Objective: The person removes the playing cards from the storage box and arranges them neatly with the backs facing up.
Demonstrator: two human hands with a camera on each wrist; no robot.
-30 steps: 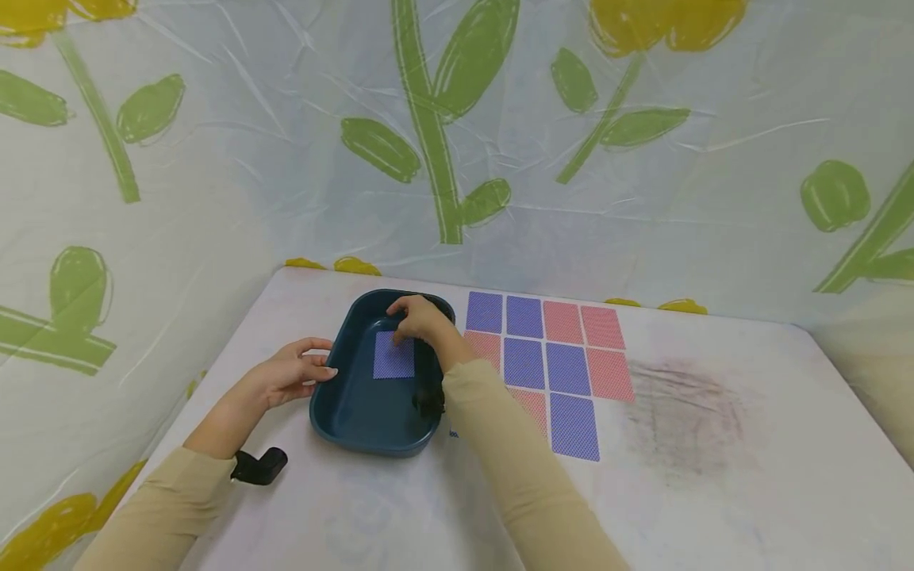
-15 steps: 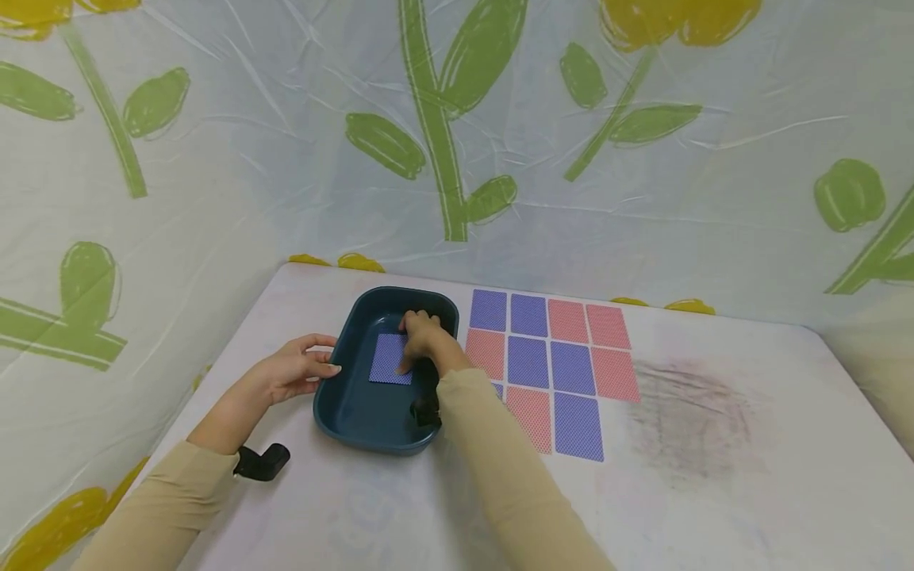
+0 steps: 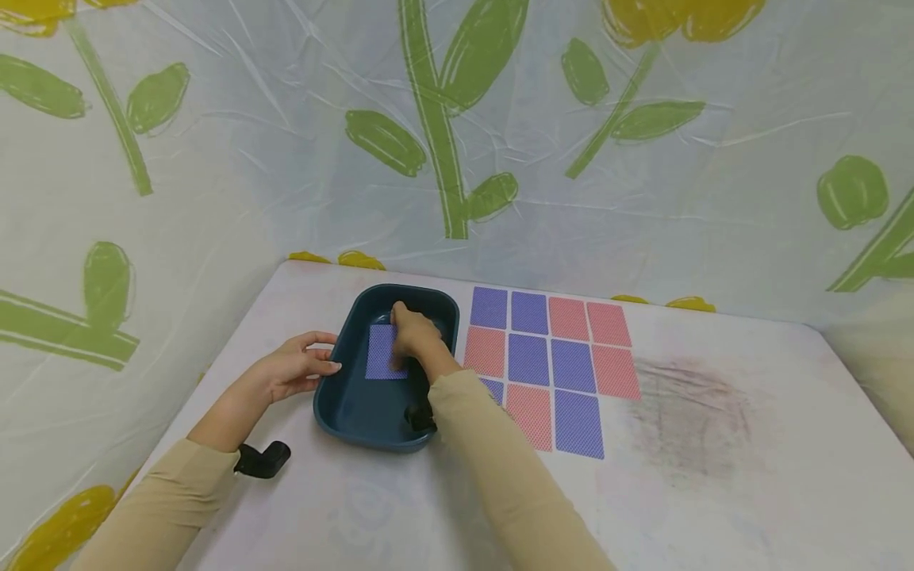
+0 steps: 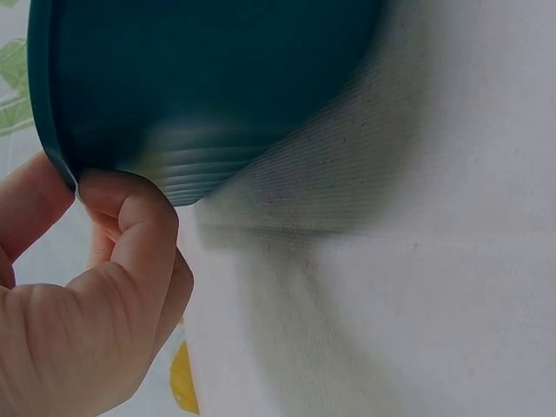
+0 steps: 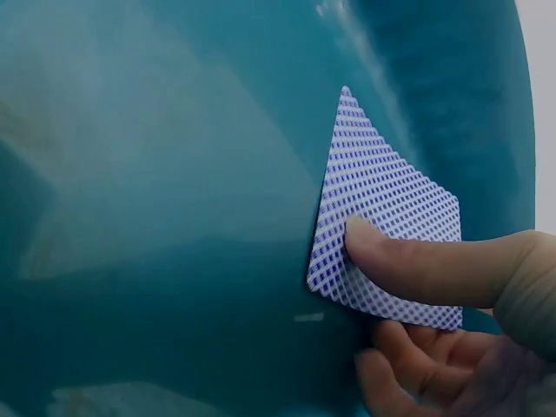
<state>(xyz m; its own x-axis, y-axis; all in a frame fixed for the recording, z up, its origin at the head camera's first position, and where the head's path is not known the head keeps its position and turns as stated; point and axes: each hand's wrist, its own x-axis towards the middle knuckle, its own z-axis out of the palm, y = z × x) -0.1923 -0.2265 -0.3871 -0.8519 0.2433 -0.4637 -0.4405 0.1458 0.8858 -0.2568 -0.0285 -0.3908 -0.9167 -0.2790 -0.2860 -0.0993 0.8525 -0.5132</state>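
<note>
Between the thumb and curled fingers of my right hand (image 3: 421,339) is a playing card (image 5: 387,187) with a blue-and-white checked back. In the right wrist view the thumb lies on top of the card and the fingers are underneath, with the card bent and tilted. The card is inside a dark teal plastic tub (image 3: 364,416). My left hand (image 4: 109,287) pinches the tub's rim on its left side, thumb and forefinger on either side of the edge.
Right of the tub, several red-backed and blue-backed playing cards (image 3: 528,361) lie face down in rows on the white-covered table (image 3: 714,507). My right forearm hides some of them. A flower-printed sheet (image 3: 286,143) hangs behind. Black wrist devices (image 3: 264,460) are worn on both arms.
My right hand has come down to the blue-backed card and taken hold of it at its right side. The card has shifted slightly left. My left hand stays at the tub's rim.
</note>
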